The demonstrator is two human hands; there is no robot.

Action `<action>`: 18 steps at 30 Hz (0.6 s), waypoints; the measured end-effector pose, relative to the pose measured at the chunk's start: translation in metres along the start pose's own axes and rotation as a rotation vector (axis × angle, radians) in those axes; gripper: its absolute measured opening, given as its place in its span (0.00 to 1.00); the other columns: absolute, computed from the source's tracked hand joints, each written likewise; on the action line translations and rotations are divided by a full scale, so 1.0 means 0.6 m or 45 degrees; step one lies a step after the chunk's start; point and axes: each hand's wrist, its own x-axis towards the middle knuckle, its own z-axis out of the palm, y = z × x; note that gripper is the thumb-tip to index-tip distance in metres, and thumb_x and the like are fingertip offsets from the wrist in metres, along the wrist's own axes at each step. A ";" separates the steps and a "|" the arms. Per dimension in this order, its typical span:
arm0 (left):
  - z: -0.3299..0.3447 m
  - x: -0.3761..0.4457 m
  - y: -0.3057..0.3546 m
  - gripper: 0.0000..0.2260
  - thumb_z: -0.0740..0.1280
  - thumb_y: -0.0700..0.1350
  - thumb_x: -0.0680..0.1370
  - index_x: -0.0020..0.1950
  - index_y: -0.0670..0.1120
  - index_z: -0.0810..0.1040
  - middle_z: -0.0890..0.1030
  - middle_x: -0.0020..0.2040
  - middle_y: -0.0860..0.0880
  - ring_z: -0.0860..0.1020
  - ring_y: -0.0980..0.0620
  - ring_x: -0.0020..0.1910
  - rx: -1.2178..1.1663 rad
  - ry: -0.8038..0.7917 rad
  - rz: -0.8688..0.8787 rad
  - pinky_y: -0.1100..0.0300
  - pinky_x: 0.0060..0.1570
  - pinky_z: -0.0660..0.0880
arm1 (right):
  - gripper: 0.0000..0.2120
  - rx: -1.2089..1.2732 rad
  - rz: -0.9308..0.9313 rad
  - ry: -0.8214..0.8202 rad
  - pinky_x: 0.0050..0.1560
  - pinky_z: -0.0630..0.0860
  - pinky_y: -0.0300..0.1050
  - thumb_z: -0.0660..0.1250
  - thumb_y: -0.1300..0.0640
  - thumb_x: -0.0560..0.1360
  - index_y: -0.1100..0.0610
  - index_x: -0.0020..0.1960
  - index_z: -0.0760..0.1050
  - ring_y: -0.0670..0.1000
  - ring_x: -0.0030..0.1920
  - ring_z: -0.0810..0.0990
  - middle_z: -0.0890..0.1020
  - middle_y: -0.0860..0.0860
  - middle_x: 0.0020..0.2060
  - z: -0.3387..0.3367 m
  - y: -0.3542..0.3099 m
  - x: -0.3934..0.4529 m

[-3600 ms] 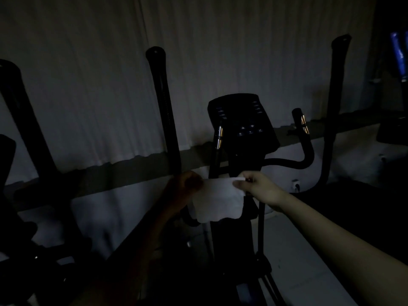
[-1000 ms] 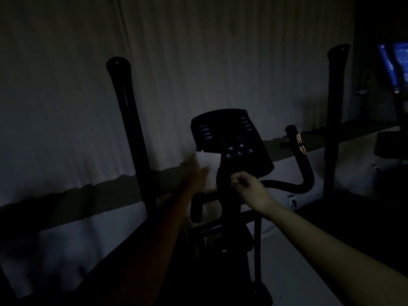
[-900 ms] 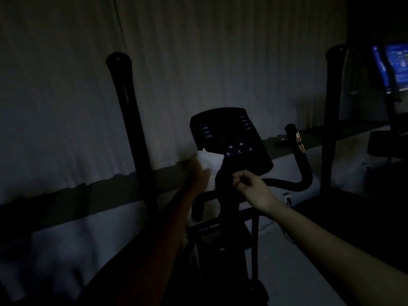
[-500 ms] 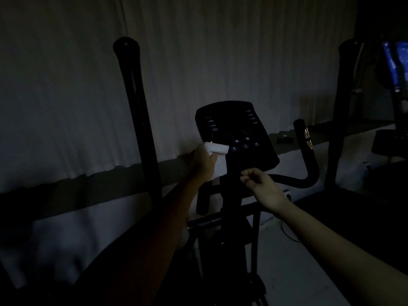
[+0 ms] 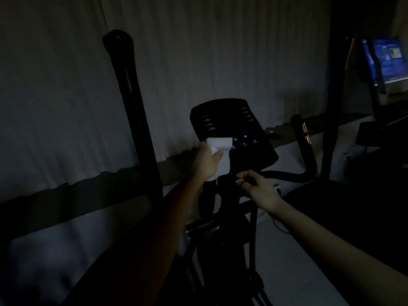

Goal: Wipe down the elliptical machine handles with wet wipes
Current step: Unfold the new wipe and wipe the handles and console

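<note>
Head view: dim room, looking forward and down at a black elliptical machine point(image 5: 223, 217).
Wipe: white wet wipe point(image 5: 220, 144) lying draped over the left short grip, just below the left edge of the dark console panel with small lit icons point(image 5: 231, 129).
Left hand point(image 5: 205, 162): gripping the wipe and the grip beneath it, fingers curling round, thumb pressing on the white sheet.
Right hand point(image 5: 256, 186): hovering near the centre post under the console, fingers curling loosely; whether pinching anything, cannot tell.
Right short grip: curved black handlebar with a metallic sensor strip point(image 5: 305, 146), rising bare to the right of the console.
Long handles: tall black left swing arm point(image 5: 132, 107) standing left of the hands; tall black right swing arm point(image 5: 331, 107) standing right of the curved bar.
Backdrop: pale pleated curtain point(image 5: 66, 96) hanging behind the machine.
Far right: glowing blue screen point(image 5: 388, 58) showing at the edge.
</note>
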 end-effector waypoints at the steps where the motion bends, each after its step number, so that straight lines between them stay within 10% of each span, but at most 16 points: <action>1: -0.006 0.007 0.009 0.23 0.64 0.52 0.80 0.68 0.38 0.66 0.76 0.62 0.43 0.76 0.45 0.59 -0.057 -0.050 0.015 0.51 0.59 0.74 | 0.06 0.004 -0.012 0.031 0.40 0.73 0.32 0.62 0.61 0.80 0.55 0.56 0.74 0.46 0.44 0.78 0.80 0.47 0.45 0.002 -0.009 0.002; 10: 0.004 -0.042 -0.034 0.18 0.63 0.48 0.82 0.65 0.38 0.67 0.73 0.55 0.48 0.73 0.52 0.57 -0.234 -0.167 0.017 0.66 0.50 0.65 | 0.06 0.089 0.055 0.165 0.47 0.74 0.45 0.62 0.60 0.80 0.51 0.52 0.75 0.52 0.49 0.80 0.82 0.52 0.47 0.035 -0.001 -0.006; 18: -0.013 0.024 -0.003 0.26 0.61 0.64 0.75 0.59 0.43 0.69 0.78 0.53 0.44 0.78 0.46 0.53 -0.298 -0.186 -0.034 0.52 0.55 0.75 | 0.07 0.034 0.042 0.174 0.47 0.72 0.46 0.60 0.59 0.80 0.56 0.56 0.75 0.51 0.48 0.78 0.80 0.52 0.48 -0.002 -0.012 0.003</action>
